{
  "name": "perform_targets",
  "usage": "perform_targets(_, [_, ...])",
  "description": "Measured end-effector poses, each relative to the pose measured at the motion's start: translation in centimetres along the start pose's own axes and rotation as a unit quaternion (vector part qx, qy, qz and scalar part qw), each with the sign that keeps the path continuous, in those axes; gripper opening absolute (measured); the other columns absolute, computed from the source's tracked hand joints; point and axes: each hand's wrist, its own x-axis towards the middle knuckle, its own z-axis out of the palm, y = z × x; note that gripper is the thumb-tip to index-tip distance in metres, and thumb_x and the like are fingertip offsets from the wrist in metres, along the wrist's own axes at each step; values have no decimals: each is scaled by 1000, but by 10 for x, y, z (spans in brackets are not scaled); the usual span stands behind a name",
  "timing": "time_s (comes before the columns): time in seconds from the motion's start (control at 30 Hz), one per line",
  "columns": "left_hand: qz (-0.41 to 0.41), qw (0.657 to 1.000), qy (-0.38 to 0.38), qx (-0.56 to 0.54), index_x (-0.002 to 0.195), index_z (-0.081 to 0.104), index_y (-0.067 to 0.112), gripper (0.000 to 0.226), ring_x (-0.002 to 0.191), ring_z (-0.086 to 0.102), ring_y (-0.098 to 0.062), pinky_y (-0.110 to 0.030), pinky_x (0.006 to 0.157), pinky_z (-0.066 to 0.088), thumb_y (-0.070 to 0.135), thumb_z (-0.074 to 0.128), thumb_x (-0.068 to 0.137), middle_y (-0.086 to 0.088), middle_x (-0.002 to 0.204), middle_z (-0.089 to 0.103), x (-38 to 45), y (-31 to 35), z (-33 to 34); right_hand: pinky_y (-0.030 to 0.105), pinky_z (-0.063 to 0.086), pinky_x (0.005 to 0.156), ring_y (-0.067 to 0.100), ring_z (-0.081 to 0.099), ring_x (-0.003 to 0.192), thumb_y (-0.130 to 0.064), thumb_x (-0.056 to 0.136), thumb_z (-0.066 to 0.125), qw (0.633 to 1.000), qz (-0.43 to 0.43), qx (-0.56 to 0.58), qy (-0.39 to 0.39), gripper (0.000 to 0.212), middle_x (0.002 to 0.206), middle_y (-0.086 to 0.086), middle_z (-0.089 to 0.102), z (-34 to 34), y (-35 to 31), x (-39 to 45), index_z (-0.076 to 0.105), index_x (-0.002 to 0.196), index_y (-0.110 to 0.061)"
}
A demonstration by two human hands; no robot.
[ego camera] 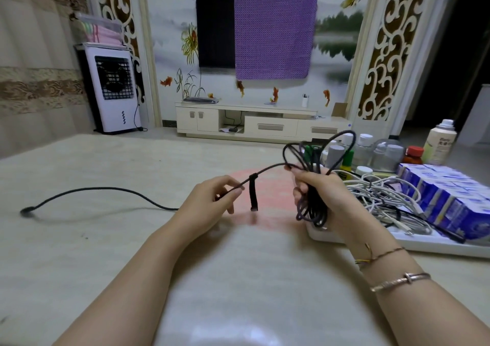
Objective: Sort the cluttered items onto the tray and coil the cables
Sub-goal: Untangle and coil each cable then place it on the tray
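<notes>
My right hand point(322, 194) grips a bundle of black cable loops point(313, 176) held upright above the table. From the bundle the black cable point(111, 189) runs left through my left hand point(209, 202), which pinches it between thumb and fingers, then trails over the table to its plug end at the far left. A black strap point(253, 194) hangs from the cable between my hands. The white tray point(424, 242) lies to the right, holding a tangle of white cables point(381, 194), several blue boxes point(450, 197) and bottles point(384, 152).
A tall spray bottle point(438, 142) and a red-capped bottle point(413, 154) stand at the tray's far side. The pale table point(106, 239) stretches left and toward me. A TV cabinet and a white fan stand across the room.
</notes>
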Motion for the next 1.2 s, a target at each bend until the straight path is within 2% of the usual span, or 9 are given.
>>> perform_targets(0.17, [19, 1000, 19, -1, 86, 70, 27, 22, 53, 41, -7, -16, 50, 29, 28, 51, 96, 3, 57, 56, 0, 1, -3, 19, 39, 46, 8, 43, 42, -13, 93, 58, 987, -30, 146, 65, 9, 49, -5, 40, -4, -1, 4, 60, 84, -10])
perform_targets(0.37, [67, 997, -39, 18, 84, 71, 30, 19, 50, 36, -9, -29, 56, 31, 34, 55, 94, 9, 50, 42, -5, 8, 23, 24, 38, 49, 11, 42, 44, -15, 80, 75, 992, 14, 117, 46, 18, 54, -2, 39, 18, 13, -4, 59, 71, -16])
perform_targets(0.5, [93, 990, -20, 109, 92, 71, 33, 18, 52, 43, 0, -28, 54, 32, 38, 54, 94, 21, 58, 55, -6, 12, 30, 25, 39, 45, 11, 42, 40, -18, 78, 77, 996, 59, 52, 48, 20, 44, -3, 42, 26, 20, -7, 60, 73, -11])
perform_targets(0.6, [105, 984, -19, 145, 92, 70, 35, 16, 60, 49, -2, -31, 59, 42, 41, 55, 93, 17, 73, 64, -7, 13, 32, 23, 35, 45, 11, 42, 40, -18, 77, 78, 996, 78, 14, 49, 20, 44, -3, 43, 26, 23, -8, 59, 72, -11])
perform_targets(0.77, [112, 989, -68, 65, 77, 62, 28, 19, 53, 45, -3, -27, 57, 38, 31, 55, 94, 13, 57, 56, -7, 14, 30, 18, 38, 39, 10, 48, 41, -19, 86, 69, 996, 51, 6, 79, 15, 48, -2, 48, 28, 22, -9, 59, 79, -10])
perform_targets(0.87, [90, 992, -80, 39, 86, 68, 23, 23, 51, 43, -3, -18, 54, 32, 31, 50, 97, 7, 58, 59, -7, 15, 25, 19, 49, 47, 12, 61, 54, -25, 91, 63, 995, 23, 15, 98, 15, 66, 3, 62, 26, 18, -6, 60, 84, -12])
perform_targets(1.0, [56, 992, -105, 43, 89, 71, 26, 27, 53, 44, -2, -16, 55, 33, 33, 47, 98, 9, 59, 58, -6, 13, 18, 43, 54, 74, 29, 69, 69, -28, 97, 53, 991, 26, 91, 96, 24, 76, 15, 72, 16, 6, -4, 51, 101, -4])
perform_targets(1.07, [40, 991, -120, 42, 86, 71, 28, 26, 57, 48, -5, -17, 55, 35, 35, 48, 97, 8, 61, 58, -5, 10, 13, 47, 58, 68, 32, 71, 67, -23, 98, 51, 985, 17, 145, 95, 29, 82, 23, 71, 10, -2, -5, 47, 115, 1])
perform_targets(1.2, [21, 992, -110, 50, 78, 72, 25, 32, 55, 41, -8, -23, 55, 32, 43, 51, 94, 3, 59, 47, -3, 5, 6, 24, 49, 40, 21, 66, 47, -24, 97, 55, 985, 12, 107, 137, 35, 83, 18, 70, -3, -9, -6, 55, 117, 5])
